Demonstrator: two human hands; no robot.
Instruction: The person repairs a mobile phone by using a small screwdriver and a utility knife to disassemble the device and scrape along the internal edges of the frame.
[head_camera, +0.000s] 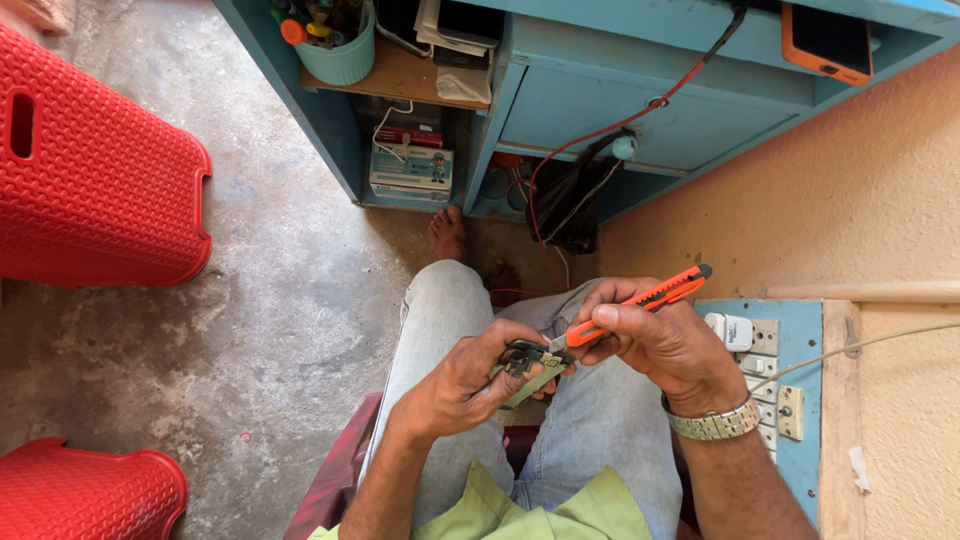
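The person sits with both hands over the lap, just in front of the blue cabinet (640, 110). The left hand (470, 385) has its grip clamped on a small dark part (527, 358) with a pale green piece under it. The right hand (665, 345), a metal watch (715, 422) at its wrist, is closed around an orange utility knife (640, 300), its blade tip touching the part. A red plastic stool (95, 170) stands well left of the cabinet.
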